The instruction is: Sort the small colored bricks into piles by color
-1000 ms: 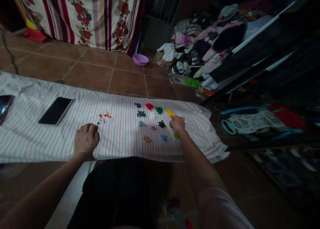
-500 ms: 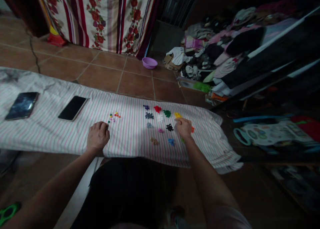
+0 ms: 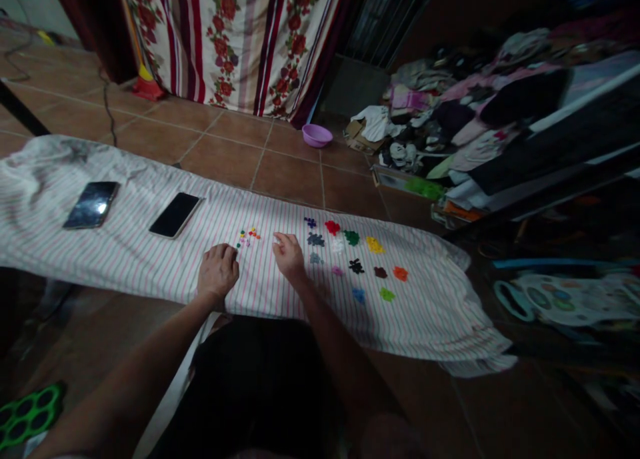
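Note:
A pink-striped white cloth point(image 3: 125, 265) lies across the tiled floor. On it sit several small piles of coloured bits sorted by colour: red point(image 3: 332, 227), green point(image 3: 351, 237), yellow point(image 3: 375, 245), black point(image 3: 356, 267), orange point(image 3: 400, 273). A small mixed cluster of coloured bits point(image 3: 248, 236) lies further left. My left hand point(image 3: 218, 272) rests curled on the cloth just below that cluster. My right hand point(image 3: 289, 253) hovers between the mixed cluster and the sorted piles, fingers loosely curled; what it holds, if anything, does not show.
Two dark phones point(image 3: 176, 214) point(image 3: 92, 204) lie on the cloth's left part. A purple bowl point(image 3: 317, 135) sits on the floor by a floral curtain point(image 3: 240, 39). Piled clothes point(image 3: 450, 112) fill the right. A green tray point(image 3: 27, 415) lies at the lower left.
My right hand has moved left from the yellow and orange piles to near the mixed cluster. The view has swung left, showing the second phone. My left hand stays put.

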{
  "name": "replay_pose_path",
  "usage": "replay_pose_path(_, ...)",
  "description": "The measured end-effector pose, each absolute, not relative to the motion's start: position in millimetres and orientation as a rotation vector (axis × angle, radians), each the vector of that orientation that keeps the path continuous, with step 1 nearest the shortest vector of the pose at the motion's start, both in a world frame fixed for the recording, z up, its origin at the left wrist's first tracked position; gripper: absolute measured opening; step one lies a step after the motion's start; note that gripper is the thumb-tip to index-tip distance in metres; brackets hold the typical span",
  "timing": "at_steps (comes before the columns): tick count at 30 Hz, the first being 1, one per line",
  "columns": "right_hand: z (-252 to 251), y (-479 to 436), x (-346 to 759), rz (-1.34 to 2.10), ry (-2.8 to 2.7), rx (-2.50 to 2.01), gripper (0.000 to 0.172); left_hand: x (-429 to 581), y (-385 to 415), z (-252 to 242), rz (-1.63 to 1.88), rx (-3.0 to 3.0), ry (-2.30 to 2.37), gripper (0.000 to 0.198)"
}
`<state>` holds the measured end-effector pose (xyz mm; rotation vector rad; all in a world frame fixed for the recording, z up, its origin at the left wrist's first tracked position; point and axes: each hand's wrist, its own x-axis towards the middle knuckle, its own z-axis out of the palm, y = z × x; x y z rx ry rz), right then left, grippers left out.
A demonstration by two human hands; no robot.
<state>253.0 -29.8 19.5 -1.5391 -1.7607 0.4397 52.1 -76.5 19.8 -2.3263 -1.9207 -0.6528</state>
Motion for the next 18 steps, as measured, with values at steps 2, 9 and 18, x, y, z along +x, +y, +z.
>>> replay_pose_path(2, 15.5, -24.8, 228.9, 0.457, -1.782, -1.65, 0.029, 51.9, -76.2, 18.9, -0.661, -2.323, -1.914, 0.017)
replay_pose_path(9, 9.8, -22.8, 194.6, 0.31, -1.788, -1.942, 0.024, 51.3, -75.2, 15.6, -0.662, -2.306, -1.888, 0.015)
replay_pose_path(18, 1.5, -26.5, 194.4, 0.236, -1.761, -1.876, 0.015, 51.2, -75.8, 16.5, -0.648, -2.302, -1.895, 0.018)
